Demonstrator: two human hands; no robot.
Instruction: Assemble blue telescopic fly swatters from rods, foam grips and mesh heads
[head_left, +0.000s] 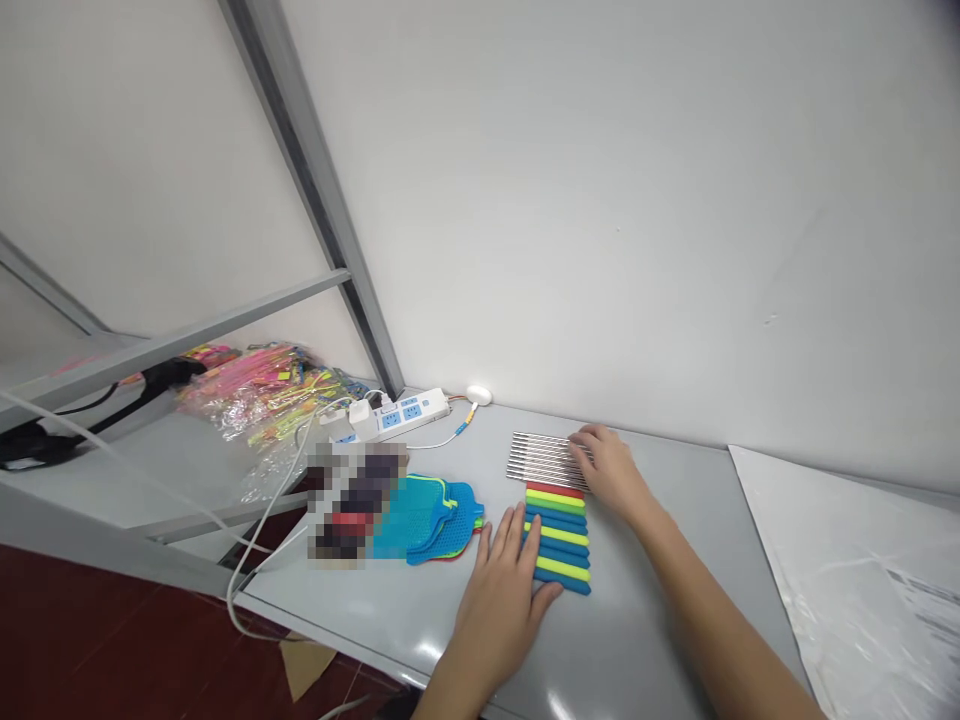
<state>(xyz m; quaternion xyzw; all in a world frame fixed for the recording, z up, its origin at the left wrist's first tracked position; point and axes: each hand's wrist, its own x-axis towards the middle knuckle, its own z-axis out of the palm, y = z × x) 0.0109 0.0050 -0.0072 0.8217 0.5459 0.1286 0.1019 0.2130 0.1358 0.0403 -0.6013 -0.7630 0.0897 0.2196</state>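
A row of thin silver metal rods lies side by side near the wall. My right hand is over their right ends, its fingers bent and closed on them; the fingertips are partly hidden. Just below the rods is a column of coloured grip-like sleeves in red, yellow, green and blue. My left hand lies with fingers stretched out against the left ends of these sleeves, holding nothing. To its left, blue perforated fly swatter heads are stacked, with green and red edges showing underneath.
A blurred dark item lies against the swatter heads. Behind it is a white power strip with plugs and cables. A metal frame rises at left, with bagged colourful pieces beyond. White plastic sheeting covers the right side.
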